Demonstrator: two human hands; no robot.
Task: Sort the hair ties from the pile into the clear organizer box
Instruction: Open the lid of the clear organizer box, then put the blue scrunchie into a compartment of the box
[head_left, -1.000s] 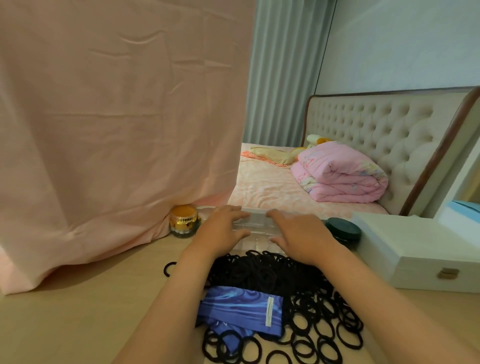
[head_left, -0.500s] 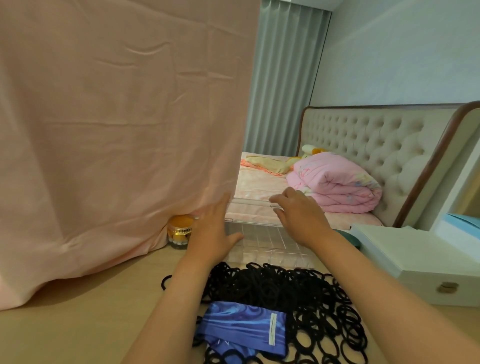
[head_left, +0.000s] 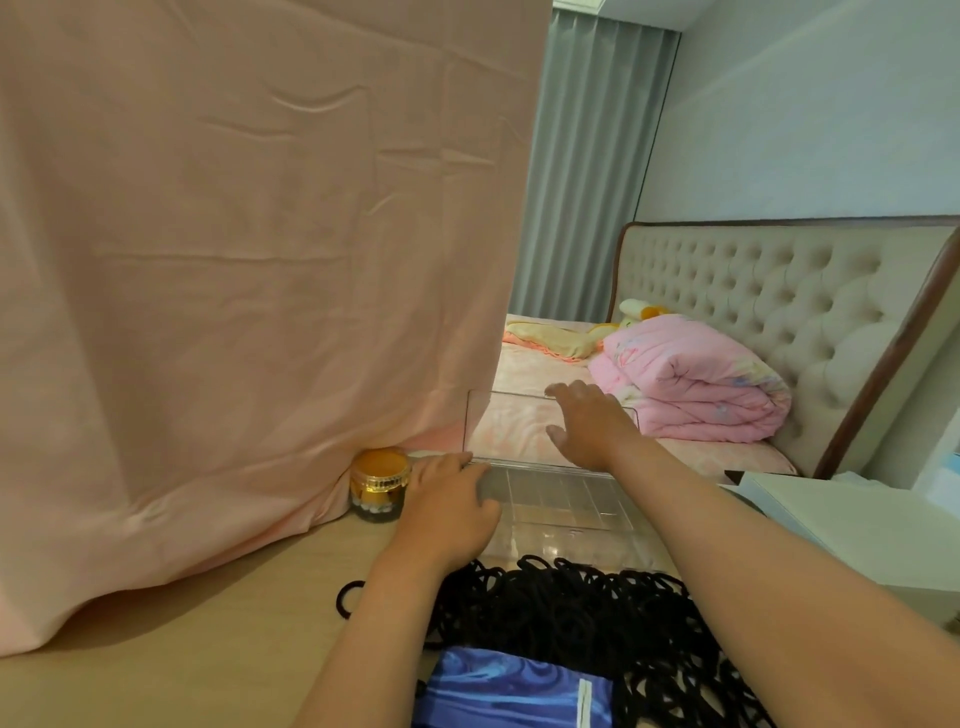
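Note:
A pile of black hair ties (head_left: 587, 613) lies on the wooden table in front of me, with one stray tie (head_left: 349, 597) to its left. Behind the pile sits the clear organizer box (head_left: 561, 506) with divided compartments that look empty. Its clear lid (head_left: 511, 426) stands upright, swung open. My left hand (head_left: 447, 506) rests on the box's left front corner, holding it down. My right hand (head_left: 584, 423) is on the raised lid, fingers at its top edge.
A blue pouch (head_left: 514, 693) lies on the near part of the pile. A gold-lidded jar (head_left: 378, 483) stands left of the box against a hanging pink sheet (head_left: 249, 286). A white wooden box (head_left: 852, 525) is at the right. A bed lies beyond the table.
The lid went from shut under both hands to fully upright. My right hand rose with it, and my left hand moved down to the box's left corner.

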